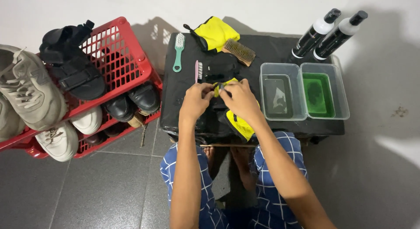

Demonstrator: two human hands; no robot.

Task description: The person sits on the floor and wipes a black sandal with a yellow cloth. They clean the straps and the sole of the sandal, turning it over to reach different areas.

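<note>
My left hand [195,100] and my right hand [238,100] meet over a black shoe [218,73] on the black-covered table [271,49]. Both pinch a yellow cloth [238,124] that drapes from my fingers down under my right wrist. The shoe's lower part is hidden by my hands.
Teal brush [178,52], pink toothbrush [197,71], wooden bristle brush [238,51] and a yellow-and-black cloth [215,33] lie on the table. Two clear tubs stand at right, one with clear water [281,91], one green [326,91]. Two black bottles [326,34] behind. Red shoe crate [118,54] at left.
</note>
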